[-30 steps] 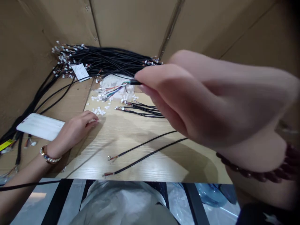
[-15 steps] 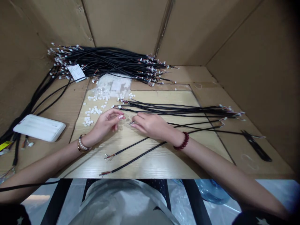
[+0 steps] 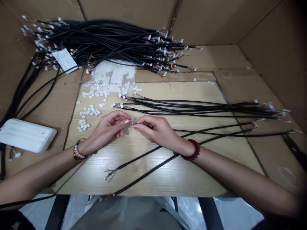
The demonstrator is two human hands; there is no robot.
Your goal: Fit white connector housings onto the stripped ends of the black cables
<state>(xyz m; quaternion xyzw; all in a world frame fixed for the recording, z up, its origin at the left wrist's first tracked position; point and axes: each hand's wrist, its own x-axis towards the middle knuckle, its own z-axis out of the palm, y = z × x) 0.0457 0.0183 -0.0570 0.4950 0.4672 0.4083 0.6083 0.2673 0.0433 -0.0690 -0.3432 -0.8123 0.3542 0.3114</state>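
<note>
My left hand and my right hand meet fingertip to fingertip over the middle of the table. Between them shows a small bunch of thin wire ends. My right thumb and fingers pinch the end of a black cable, which runs out behind that hand to the right. The left thumb and forefinger are closed at the wire tips; whatever is between them is too small to make out. Two more black cables with bare, fanned-out wires lie below my hands. Small white connector housings are scattered left of them.
Several cables with white connectors lie behind my hands. Farther back are a clear bag of white housings and a large pile of black cables. A white box-like device sits at left, a black tool at right. Cardboard walls surround the table.
My left fingertips have come in to meet the wire ends at my right fingers. The camera view has shifted, so the table's contents look larger and more spread out.
</note>
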